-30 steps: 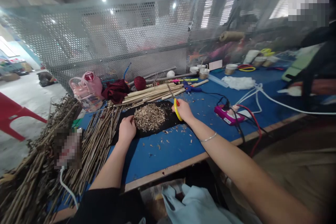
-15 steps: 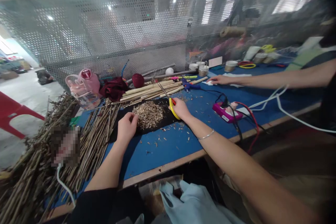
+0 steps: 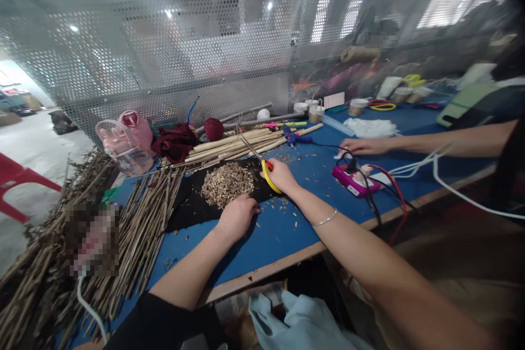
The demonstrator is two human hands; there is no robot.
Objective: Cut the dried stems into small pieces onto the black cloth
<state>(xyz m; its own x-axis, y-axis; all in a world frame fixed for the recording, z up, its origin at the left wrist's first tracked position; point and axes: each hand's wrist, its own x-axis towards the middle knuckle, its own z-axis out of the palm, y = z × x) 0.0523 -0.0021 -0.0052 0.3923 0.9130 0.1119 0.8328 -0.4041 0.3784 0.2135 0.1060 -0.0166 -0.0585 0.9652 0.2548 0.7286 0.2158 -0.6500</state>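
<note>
My right hand (image 3: 282,175) is closed round the handles of a pair of scissors (image 3: 267,178) with yellow and red grips. Their blades are parted and point up and away, over the pale sticks (image 3: 238,145). Curled low over the blue table (image 3: 217,268), my left hand (image 3: 239,216) sits at the near edge of a heap of short cut stem pieces (image 3: 227,183). Its fingertips are bent down and partly hidden, so whatever they may pinch does not show. The heap lies on a black cloth (image 3: 184,208), and loose bits are scattered around it.
Long dry stems (image 3: 143,224) cover the left side, beside a pink-topped jug (image 3: 127,145). Behind the sticks are dark red cloth (image 3: 176,139) and a red yarn ball (image 3: 214,129). Rightward are a blue glue gun (image 3: 297,136), a purple power strip (image 3: 353,180) with cables, and another person's hand (image 3: 361,146).
My left hand has moved right and nearer, from the heap's left side to its near edge. My right hand still holds the scissors. The other person's hand has moved right and nearer.
</note>
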